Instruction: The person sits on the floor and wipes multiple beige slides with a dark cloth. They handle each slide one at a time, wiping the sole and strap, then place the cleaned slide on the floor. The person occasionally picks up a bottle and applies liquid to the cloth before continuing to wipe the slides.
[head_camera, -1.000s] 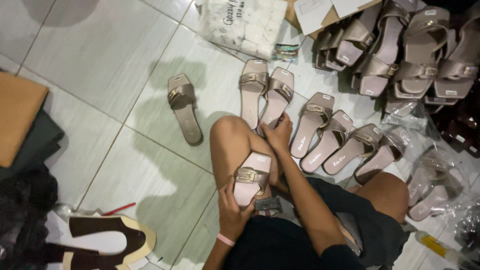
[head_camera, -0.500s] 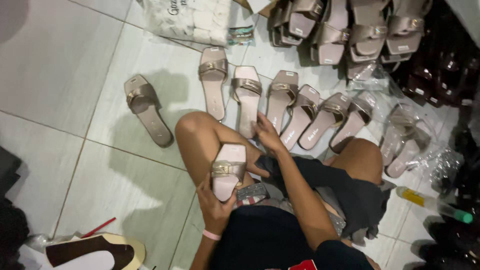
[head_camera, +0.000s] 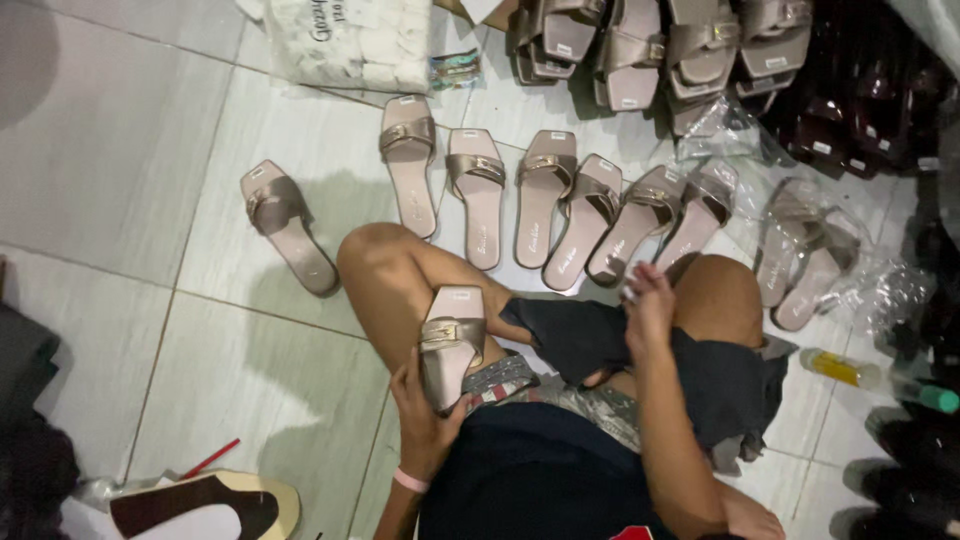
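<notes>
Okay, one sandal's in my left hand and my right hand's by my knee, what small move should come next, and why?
Probably bring the right hand across to the sandal. The left hand holds it by the heel alone, strap up, while the right hand holds nothing clear.

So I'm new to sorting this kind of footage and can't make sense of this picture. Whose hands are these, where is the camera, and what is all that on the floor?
The camera sits on a person's head and looks down, so you see their own lap and folded legs as they sit on a tiled floor. The left hand holds a taupe sandal with a metal buckle, resting against the leg. The right hand is at the other knee, fingers on a dark cloth; what it does there I cannot tell. In front lies a row of matching sandals, with a single sandal apart on the left. More sandals are piled at the top, some in clear plastic bags. A white wrapped pack lies at the top, a yellow bottle with a green cap on the right.
</notes>
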